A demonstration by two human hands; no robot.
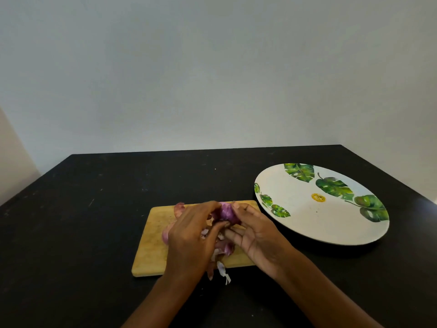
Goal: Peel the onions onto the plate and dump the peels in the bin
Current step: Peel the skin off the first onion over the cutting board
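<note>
Head view shows a small purple, glossy, partly peeled onion [226,212] held just above the far half of a pale rectangular wooden cutting board [151,247], between both hands. Only its rounded upper face shows; it looks slightly longer along the line running away from the person than across, but which end is root and which is tip cannot be told, since the fingers cover both sides. The left hand [191,235] curls its fingers over the onion's left side, thumb tucked under it. The right hand [257,235] grips the right side, with its fingertips bent in beneath the bulb so that they meet the left thumb. Loose pink and white onion peels [223,272] lie under the hands, some hanging over the board's near edge. Two unpeeled reddish onions [179,207] peek out behind the left hand. To the right, just beside the board, a round white plate with green leaf prints [331,233] rests on the black table [82,209].
</note>
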